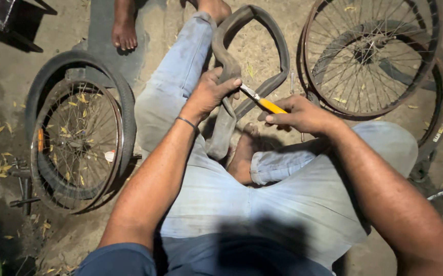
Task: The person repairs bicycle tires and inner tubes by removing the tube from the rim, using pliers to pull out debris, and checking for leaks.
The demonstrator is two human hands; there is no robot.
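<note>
Between our knees, our left hand (212,92) pinches the inner tube (224,125); our right hand (300,115), at three o'clock, grips a yellow-handled blade (262,101), likely scraping next with steady pressure.

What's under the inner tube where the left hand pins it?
The left hand presses the inner tube against the person's jeans-clad left leg; its lower end hangs beside a bare foot. The tube's loop lies on dirt ground. The spot beneath the palm is covered.

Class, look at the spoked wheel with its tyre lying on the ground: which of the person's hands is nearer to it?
Left. The left hand, gripping the inner tube, is nearer the wheel with tyre; the right hand, holding a yellow-handled tool, is farther.
</note>
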